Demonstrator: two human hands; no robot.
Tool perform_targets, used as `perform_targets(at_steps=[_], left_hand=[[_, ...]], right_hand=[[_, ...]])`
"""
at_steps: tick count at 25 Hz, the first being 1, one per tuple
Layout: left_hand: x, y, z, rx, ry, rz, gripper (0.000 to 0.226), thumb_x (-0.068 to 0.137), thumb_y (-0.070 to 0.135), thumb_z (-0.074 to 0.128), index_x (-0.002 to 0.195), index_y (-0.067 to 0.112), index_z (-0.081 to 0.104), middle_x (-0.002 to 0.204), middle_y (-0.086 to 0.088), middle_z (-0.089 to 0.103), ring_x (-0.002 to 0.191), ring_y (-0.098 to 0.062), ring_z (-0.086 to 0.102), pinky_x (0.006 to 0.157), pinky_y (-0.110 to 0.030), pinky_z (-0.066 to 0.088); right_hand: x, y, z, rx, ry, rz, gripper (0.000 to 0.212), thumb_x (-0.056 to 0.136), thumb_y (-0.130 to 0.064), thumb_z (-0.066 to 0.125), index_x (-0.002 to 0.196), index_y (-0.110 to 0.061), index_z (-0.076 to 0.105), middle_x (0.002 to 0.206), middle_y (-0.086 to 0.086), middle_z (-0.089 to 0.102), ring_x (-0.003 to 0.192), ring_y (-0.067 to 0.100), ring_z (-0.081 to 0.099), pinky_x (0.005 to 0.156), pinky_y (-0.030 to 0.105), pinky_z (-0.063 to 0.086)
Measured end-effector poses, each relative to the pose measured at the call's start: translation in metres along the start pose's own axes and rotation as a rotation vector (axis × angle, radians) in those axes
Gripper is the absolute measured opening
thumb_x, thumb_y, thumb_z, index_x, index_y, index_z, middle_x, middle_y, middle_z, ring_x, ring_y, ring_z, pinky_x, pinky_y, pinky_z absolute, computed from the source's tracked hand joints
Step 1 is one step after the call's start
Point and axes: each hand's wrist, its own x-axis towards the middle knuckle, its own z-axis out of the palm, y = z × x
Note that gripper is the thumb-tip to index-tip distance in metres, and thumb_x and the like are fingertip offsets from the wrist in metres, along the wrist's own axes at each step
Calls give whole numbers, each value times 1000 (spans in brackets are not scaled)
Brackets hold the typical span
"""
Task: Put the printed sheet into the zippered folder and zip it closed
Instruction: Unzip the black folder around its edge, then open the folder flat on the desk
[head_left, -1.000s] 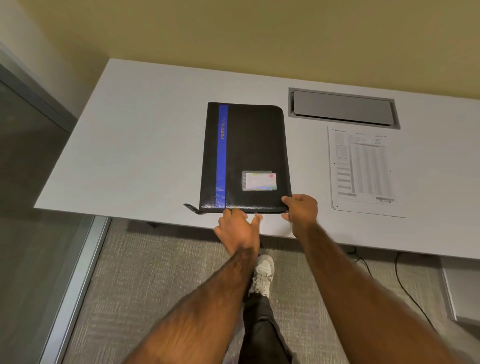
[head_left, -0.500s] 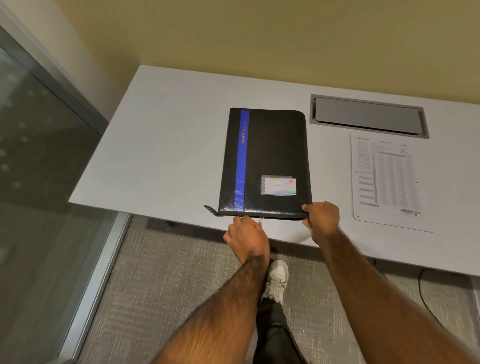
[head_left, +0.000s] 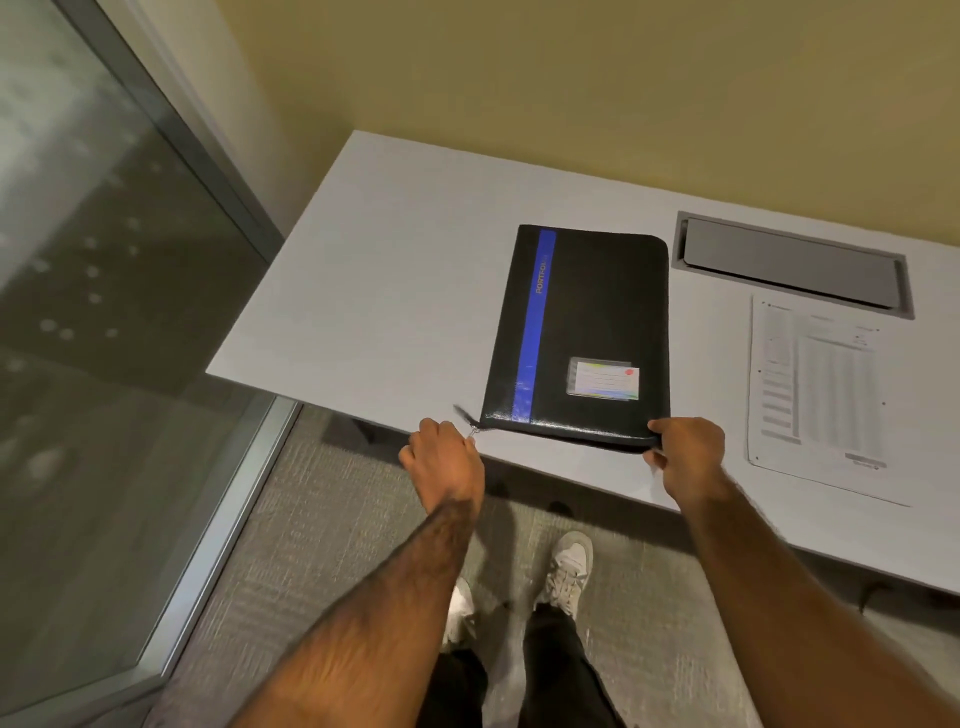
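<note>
At the table's (head_left: 395, 291) near edge, the left hand (head_left: 448, 460) pinches the zipper pull (head_left: 472, 430) at the zippered folder's (head_left: 587, 322) near-left corner, while the right hand (head_left: 688, 452) grips its near-right corner. The folder lies flat between the hands. Farther right, apart from both hands, the printed sheet (head_left: 826, 395) lies on the table.

Black folder (head_left: 582, 332) flat; printed sheet (head_left: 821, 389) beside.
</note>
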Motion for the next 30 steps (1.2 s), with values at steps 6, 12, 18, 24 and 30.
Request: perform_targets(at_steps=[6,12,18,24,30], left_hand=[[14,-25,-9,-4,-31,39,29,95,44,61,110,20,68,110,1,60,102,-18,55,94,-37,42],[11,-22,-29,-495,-186,267,93,81,51,77,155,21,28,164,-4,25,151,-21,25,123,-42,25],[17,24,-76,-973,-289,377,75,96,55,57,157,46,15,161,25,23,141,10,30,114,-22,32],[50,8,-109,-1191,-53,118,27,100,56,46,121,44,57,110,26,66,105,13,62,84,-3,48],[92,-33,-101,-1221,130,-264,36,98,34,63,133,23,59,114,11,69,104,-5,65,94,-22,52]], right_hand=[[-25,-16,10,-122,67,-33,9,88,-11,73,86,-9,64,105,25,67,83,25,67,87,47,61],[-90,-45,28,-148,101,-372,10,90,-10,66,88,-14,57,85,3,60,75,19,61,62,27,56],[-165,-78,102,-308,-139,-909,14,93,-34,63,101,-30,52,102,-12,57,92,-6,56,71,2,44],[-126,-64,124,-618,-385,-1001,65,96,-67,28,142,-25,46,150,-2,48,137,14,45,113,37,39],[-22,-13,79,-1054,-154,-710,69,99,-52,47,156,-20,23,167,10,19,153,32,17,121,51,28]])
